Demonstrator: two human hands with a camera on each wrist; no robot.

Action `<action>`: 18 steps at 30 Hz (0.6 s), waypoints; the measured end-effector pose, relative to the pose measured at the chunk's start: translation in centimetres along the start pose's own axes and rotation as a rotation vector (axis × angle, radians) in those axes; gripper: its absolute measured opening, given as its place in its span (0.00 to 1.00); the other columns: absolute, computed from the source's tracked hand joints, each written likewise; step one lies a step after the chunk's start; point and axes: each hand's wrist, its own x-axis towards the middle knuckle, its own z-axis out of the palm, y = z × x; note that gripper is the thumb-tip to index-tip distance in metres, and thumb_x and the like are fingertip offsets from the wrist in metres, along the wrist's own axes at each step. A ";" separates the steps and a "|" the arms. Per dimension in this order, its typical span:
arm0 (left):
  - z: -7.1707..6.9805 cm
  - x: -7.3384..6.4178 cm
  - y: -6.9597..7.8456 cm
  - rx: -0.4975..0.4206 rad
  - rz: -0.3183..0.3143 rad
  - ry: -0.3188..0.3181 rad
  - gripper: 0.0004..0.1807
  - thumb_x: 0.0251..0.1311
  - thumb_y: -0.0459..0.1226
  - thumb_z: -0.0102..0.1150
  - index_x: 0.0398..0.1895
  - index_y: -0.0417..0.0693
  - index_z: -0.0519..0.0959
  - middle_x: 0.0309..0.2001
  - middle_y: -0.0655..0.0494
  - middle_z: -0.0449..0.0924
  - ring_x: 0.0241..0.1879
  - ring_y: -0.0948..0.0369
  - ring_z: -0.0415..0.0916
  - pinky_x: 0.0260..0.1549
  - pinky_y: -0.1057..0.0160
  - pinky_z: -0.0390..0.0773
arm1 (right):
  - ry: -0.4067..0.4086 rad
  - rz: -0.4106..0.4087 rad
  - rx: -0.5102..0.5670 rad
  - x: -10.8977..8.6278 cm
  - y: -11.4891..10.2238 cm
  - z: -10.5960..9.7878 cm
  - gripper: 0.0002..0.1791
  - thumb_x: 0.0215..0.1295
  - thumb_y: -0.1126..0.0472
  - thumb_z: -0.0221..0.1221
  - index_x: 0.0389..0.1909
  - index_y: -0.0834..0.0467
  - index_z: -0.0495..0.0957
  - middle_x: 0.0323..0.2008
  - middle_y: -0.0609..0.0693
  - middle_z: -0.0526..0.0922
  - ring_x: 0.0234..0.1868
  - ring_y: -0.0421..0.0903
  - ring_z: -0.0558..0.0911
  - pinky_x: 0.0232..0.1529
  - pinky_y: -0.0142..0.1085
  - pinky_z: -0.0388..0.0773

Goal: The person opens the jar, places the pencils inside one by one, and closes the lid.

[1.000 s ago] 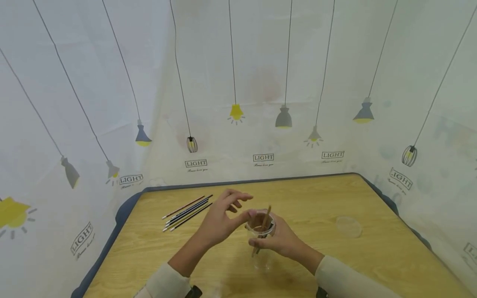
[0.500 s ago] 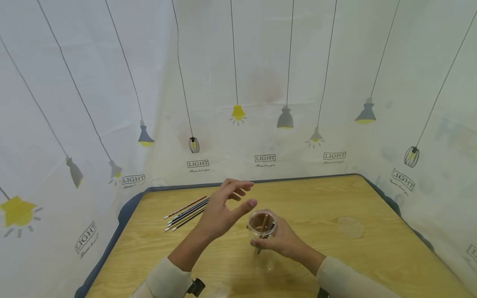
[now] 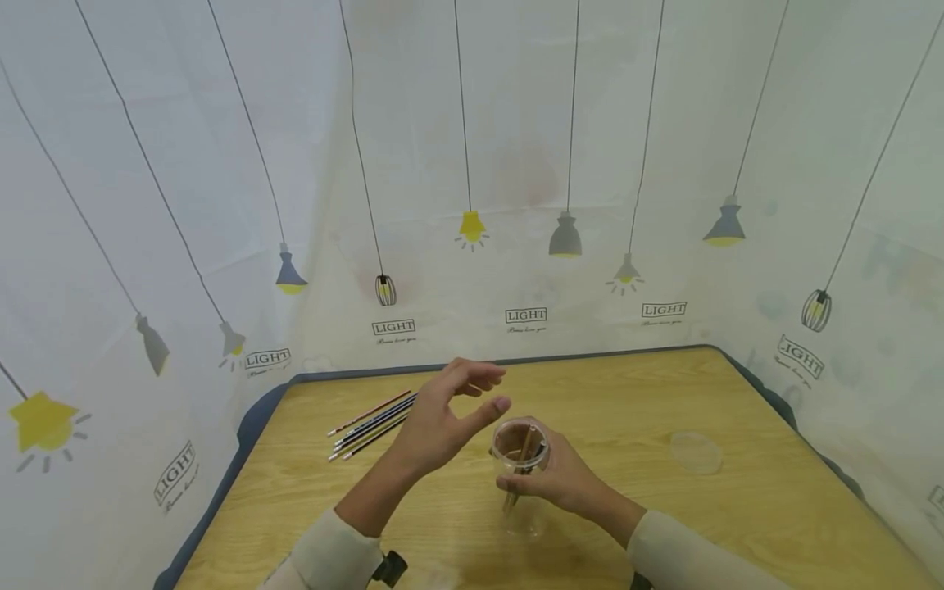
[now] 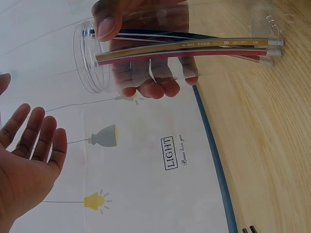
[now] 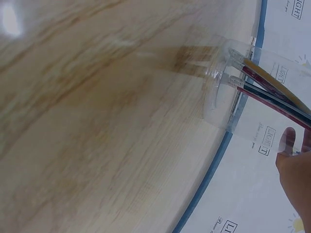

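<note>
My right hand [image 3: 568, 475] grips a clear plastic jar [image 3: 509, 449] around its upper part, thumb on the near side, just below the open mouth. Inside the jar several pencils [image 4: 189, 44] lean together, among them yellow, red and dark ones, with their eraser ends at the bottom. To the left of the mouth, my left hand [image 3: 442, 422] hovers with relaxed fingers and thumb spread apart, holding nothing. Behind the left hand, several more pencils [image 3: 372, 424] lie side by side on the table [image 3: 619, 524], partly hidden by that hand.
A clear round lid [image 3: 696, 453] lies flat on the table to the right of the jar. Dark blue edging [image 3: 590, 355] runs along the table's back and sides. Beyond it hangs white cloth [image 3: 413, 147] printed with lamps.
The pencil that stuck up above the rim has dropped down inside the jar. My left hand has drawn back from the rim, up and slightly left. The right hand keeps its grip.
</note>
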 end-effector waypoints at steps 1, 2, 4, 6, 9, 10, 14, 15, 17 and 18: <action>0.0 0.0 -0.1 0.000 -0.001 0.000 0.20 0.76 0.48 0.70 0.67 0.62 0.83 0.61 0.63 0.85 0.61 0.62 0.82 0.65 0.48 0.84 | -0.001 0.000 0.002 0.0 0.0 0.0 0.34 0.70 0.60 0.75 0.72 0.57 0.72 0.65 0.60 0.83 0.65 0.57 0.85 0.65 0.34 0.84; 0.0 0.0 -0.2 0.000 -0.004 -0.001 0.19 0.76 0.48 0.70 0.67 0.61 0.83 0.61 0.63 0.85 0.61 0.61 0.82 0.65 0.47 0.84 | -0.002 0.002 0.003 0.0 0.0 0.0 0.34 0.70 0.60 0.75 0.73 0.57 0.72 0.65 0.60 0.83 0.65 0.57 0.85 0.65 0.34 0.84; 0.0 0.0 -0.5 0.007 -0.009 0.000 0.19 0.76 0.48 0.70 0.67 0.61 0.84 0.60 0.62 0.85 0.60 0.60 0.83 0.65 0.47 0.85 | -0.004 0.009 0.006 0.0 -0.1 0.0 0.34 0.70 0.60 0.75 0.73 0.56 0.72 0.66 0.59 0.82 0.65 0.56 0.85 0.65 0.34 0.83; -0.1 0.0 -0.8 0.011 -0.014 0.000 0.19 0.76 0.48 0.70 0.66 0.61 0.84 0.60 0.61 0.85 0.60 0.59 0.83 0.65 0.46 0.85 | -0.005 0.015 0.007 0.0 -0.1 0.0 0.34 0.71 0.60 0.75 0.73 0.57 0.71 0.66 0.59 0.82 0.65 0.53 0.85 0.66 0.34 0.83; -0.2 0.1 -1.5 0.019 -0.032 -0.001 0.19 0.76 0.48 0.70 0.65 0.60 0.84 0.60 0.58 0.86 0.61 0.56 0.84 0.65 0.47 0.85 | -0.004 0.020 0.001 0.0 -0.1 0.0 0.35 0.70 0.60 0.75 0.73 0.57 0.71 0.66 0.59 0.82 0.64 0.50 0.85 0.66 0.34 0.83; -0.2 0.1 -1.7 0.021 -0.038 -0.002 0.19 0.76 0.48 0.70 0.65 0.60 0.84 0.60 0.58 0.86 0.61 0.55 0.84 0.65 0.48 0.85 | -0.003 0.020 -0.002 0.0 0.0 0.0 0.35 0.70 0.60 0.75 0.73 0.57 0.71 0.66 0.59 0.82 0.64 0.49 0.85 0.66 0.33 0.83; -0.5 0.1 -2.7 0.038 -0.076 -0.003 0.19 0.76 0.50 0.70 0.65 0.60 0.85 0.60 0.59 0.86 0.62 0.53 0.84 0.65 0.49 0.84 | -0.005 0.004 -0.011 0.1 0.1 0.0 0.34 0.70 0.60 0.75 0.73 0.59 0.71 0.66 0.61 0.82 0.64 0.48 0.85 0.66 0.33 0.82; -0.5 0.1 -3.0 0.039 -0.088 -0.002 0.19 0.76 0.50 0.70 0.64 0.60 0.85 0.60 0.59 0.86 0.62 0.52 0.84 0.65 0.49 0.84 | -0.005 0.003 -0.012 0.1 0.1 0.0 0.34 0.70 0.60 0.75 0.73 0.59 0.71 0.66 0.61 0.82 0.64 0.49 0.85 0.66 0.33 0.82; -0.7 0.0 -3.6 0.044 -0.111 -0.002 0.19 0.76 0.51 0.70 0.64 0.60 0.85 0.60 0.60 0.86 0.61 0.52 0.84 0.65 0.49 0.84 | -0.006 -0.001 -0.016 0.1 0.2 0.0 0.34 0.70 0.60 0.75 0.73 0.59 0.71 0.65 0.62 0.82 0.64 0.49 0.85 0.66 0.33 0.82; -0.7 0.0 -3.9 0.046 -0.123 -0.004 0.19 0.76 0.51 0.70 0.64 0.59 0.85 0.60 0.58 0.86 0.61 0.51 0.84 0.65 0.49 0.84 | -0.006 0.000 -0.017 0.1 0.2 0.0 0.35 0.70 0.60 0.75 0.73 0.59 0.71 0.65 0.61 0.82 0.63 0.49 0.85 0.66 0.33 0.82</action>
